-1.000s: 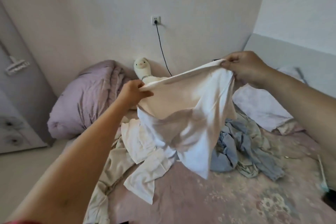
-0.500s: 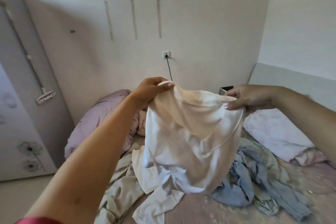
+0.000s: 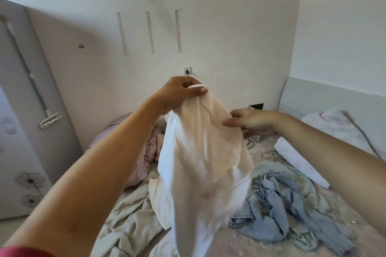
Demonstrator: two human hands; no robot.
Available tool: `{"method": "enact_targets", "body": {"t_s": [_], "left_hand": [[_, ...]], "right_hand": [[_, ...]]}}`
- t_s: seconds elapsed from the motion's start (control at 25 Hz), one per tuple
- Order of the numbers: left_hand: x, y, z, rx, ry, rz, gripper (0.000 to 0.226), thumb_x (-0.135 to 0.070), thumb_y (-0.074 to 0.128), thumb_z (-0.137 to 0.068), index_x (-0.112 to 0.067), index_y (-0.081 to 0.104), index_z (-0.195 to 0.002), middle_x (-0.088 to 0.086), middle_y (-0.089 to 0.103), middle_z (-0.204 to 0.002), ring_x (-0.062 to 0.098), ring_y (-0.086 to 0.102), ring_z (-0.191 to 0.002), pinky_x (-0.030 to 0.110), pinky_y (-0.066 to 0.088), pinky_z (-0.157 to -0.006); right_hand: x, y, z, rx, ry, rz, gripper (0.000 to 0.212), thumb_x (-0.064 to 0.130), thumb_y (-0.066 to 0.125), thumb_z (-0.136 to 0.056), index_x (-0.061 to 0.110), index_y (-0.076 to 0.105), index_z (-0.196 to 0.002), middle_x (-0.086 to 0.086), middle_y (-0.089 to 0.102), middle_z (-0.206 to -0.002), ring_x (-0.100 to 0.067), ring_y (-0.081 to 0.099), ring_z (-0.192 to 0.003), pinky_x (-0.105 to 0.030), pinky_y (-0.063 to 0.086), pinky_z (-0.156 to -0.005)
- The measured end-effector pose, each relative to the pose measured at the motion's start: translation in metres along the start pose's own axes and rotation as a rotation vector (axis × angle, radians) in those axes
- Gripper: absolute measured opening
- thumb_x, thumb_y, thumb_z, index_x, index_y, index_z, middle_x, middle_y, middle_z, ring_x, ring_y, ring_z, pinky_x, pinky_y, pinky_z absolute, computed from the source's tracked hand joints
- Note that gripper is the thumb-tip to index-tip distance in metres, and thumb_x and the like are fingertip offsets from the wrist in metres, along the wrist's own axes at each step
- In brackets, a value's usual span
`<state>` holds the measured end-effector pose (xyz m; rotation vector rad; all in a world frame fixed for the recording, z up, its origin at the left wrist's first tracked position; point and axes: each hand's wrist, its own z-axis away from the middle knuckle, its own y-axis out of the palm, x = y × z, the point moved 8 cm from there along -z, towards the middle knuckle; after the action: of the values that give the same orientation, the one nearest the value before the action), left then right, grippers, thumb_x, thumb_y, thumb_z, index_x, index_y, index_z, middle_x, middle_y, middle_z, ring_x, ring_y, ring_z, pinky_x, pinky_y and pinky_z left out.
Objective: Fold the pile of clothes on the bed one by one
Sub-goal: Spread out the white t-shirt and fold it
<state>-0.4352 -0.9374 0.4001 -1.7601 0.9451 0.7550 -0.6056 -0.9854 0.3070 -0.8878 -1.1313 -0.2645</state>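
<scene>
A white garment (image 3: 200, 162) hangs in the air over the bed, blurred by motion. My left hand (image 3: 181, 92) pinches its top edge, raised high at the centre. My right hand (image 3: 252, 121) is lower and to the right, fingers stretched out against the cloth's right side; a grip cannot be made out. Below lies the pile: a light blue denim piece (image 3: 279, 204) at the right, a pale green-beige cloth (image 3: 129, 221) at the left, and more white fabric (image 3: 158, 200) under the hanging garment.
The bed (image 3: 261, 244) has a pink patterned sheet. A lilac duvet and pink cloth (image 3: 146, 152) lie at the head by the wall. A rolled white blanket (image 3: 300, 162) lies at the right by the grey headboard (image 3: 325, 98). A socket with a cable (image 3: 186, 70) is on the wall.
My left hand has lifted the garment's top edge higher. My right hand has dropped from the top edge to the cloth's side, and the garment now hangs long and narrow. The view has tilted up.
</scene>
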Motion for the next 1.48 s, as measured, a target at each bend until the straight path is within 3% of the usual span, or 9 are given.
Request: {"method": "enact_targets", "body": {"t_s": [0.16,0.4,0.56,0.76,0.84,1.0,1.12,1.32,1.48], "left_hand": [[-0.009,-0.011,0.004,-0.005,0.016,-0.139,0.012,-0.021,0.077,-0.078,-0.020,0.066,-0.082,-0.005,0.059,-0.075,0.003,0.054,-0.060,0.014,0.043,-0.052],[0.028,-0.040,0.019,0.132,-0.016,-0.724,0.041,0.007,0.059,-0.072,-0.016,0.043,-0.102,0.000,0.048,-0.091,0.016,0.043,-0.073,0.025,0.038,-0.060],[0.036,-0.069,0.025,0.096,-0.011,-0.747,0.029,-0.005,0.054,-0.070,-0.026,0.053,-0.090,0.000,0.054,-0.091,0.019,0.050,-0.076,0.028,0.043,-0.066],[0.019,-0.092,0.025,-0.132,0.018,-0.435,0.030,0.012,0.045,-0.080,-0.010,0.062,-0.092,0.002,0.056,-0.085,0.025,0.052,-0.061,0.022,0.047,-0.040],[0.013,-0.095,0.024,-0.163,0.028,-0.469,0.031,0.013,0.048,-0.079,-0.013,0.062,-0.089,0.003,0.056,-0.087,0.022,0.051,-0.060,0.018,0.045,-0.040],[0.007,-0.095,0.025,-0.156,-0.016,-0.758,0.015,-0.001,0.068,-0.080,-0.013,0.059,-0.078,0.007,0.058,-0.077,0.018,0.053,-0.045,0.019,0.045,-0.041],[0.007,-0.093,0.028,-0.155,-0.137,-0.875,0.024,-0.015,0.074,-0.080,-0.007,0.055,-0.068,0.008,0.057,-0.052,0.009,0.047,-0.030,0.012,0.037,-0.040],[-0.010,-0.096,0.034,-0.221,-0.238,-1.323,0.035,-0.039,0.056,-0.093,-0.005,0.063,-0.099,0.012,0.067,-0.095,0.029,0.067,-0.088,0.032,0.047,-0.069],[-0.014,-0.096,0.038,-0.252,-0.315,-1.461,0.017,-0.007,0.055,-0.094,-0.001,0.060,-0.109,0.014,0.065,-0.105,0.031,0.063,-0.100,0.033,0.046,-0.069]], "right_hand": [[0.016,-0.019,-0.004,-0.251,-0.147,0.218,0.021,0.020,0.069,-0.086,0.007,0.056,-0.076,-0.002,0.051,-0.066,-0.005,0.050,-0.047,-0.016,0.039,-0.043],[0.034,-0.080,0.009,-0.486,-0.193,0.234,0.013,-0.006,0.059,-0.085,0.006,0.054,-0.081,-0.009,0.054,-0.075,-0.010,0.057,-0.040,-0.016,0.044,-0.037],[0.047,-0.100,0.011,-0.594,-0.245,0.585,0.015,-0.003,0.057,-0.081,0.012,0.061,-0.083,-0.007,0.061,-0.085,-0.021,0.058,-0.072,-0.022,0.044,-0.057],[0.025,-0.115,0.006,-0.606,-0.107,0.861,0.020,-0.001,0.047,-0.084,0.004,0.066,-0.091,-0.013,0.065,-0.096,-0.029,0.057,-0.084,-0.032,0.042,-0.068],[0.020,-0.117,0.009,-0.653,-0.099,0.745,0.018,0.005,0.045,-0.089,0.007,0.062,-0.094,-0.013,0.065,-0.094,-0.030,0.063,-0.078,-0.035,0.048,-0.069],[0.007,-0.103,0.007,-0.570,-0.061,-0.116,0.014,0.010,0.027,-0.097,0.009,0.038,-0.105,-0.017,0.053,-0.091,-0.037,0.069,-0.073,-0.037,0.058,-0.055],[0.011,-0.101,0.005,-0.593,-0.097,-0.170,0.011,0.009,0.026,-0.097,0.009,0.037,-0.095,-0.024,0.055,-0.086,-0.033,0.064,-0.067,-0.038,0.058,-0.056],[0.026,-0.104,0.005,-0.593,-0.141,0.445,0.017,0.026,0.047,-0.095,0.011,0.043,-0.100,-0.007,0.053,-0.089,-0.021,0.048,-0.073,-0.030,0.034,-0.056],[0.038,-0.115,0.007,-0.639,-0.119,0.669,0.007,0.010,0.050,-0.087,0.011,0.051,-0.094,-0.009,0.058,-0.096,-0.026,0.053,-0.084,-0.032,0.039,-0.066]]}}
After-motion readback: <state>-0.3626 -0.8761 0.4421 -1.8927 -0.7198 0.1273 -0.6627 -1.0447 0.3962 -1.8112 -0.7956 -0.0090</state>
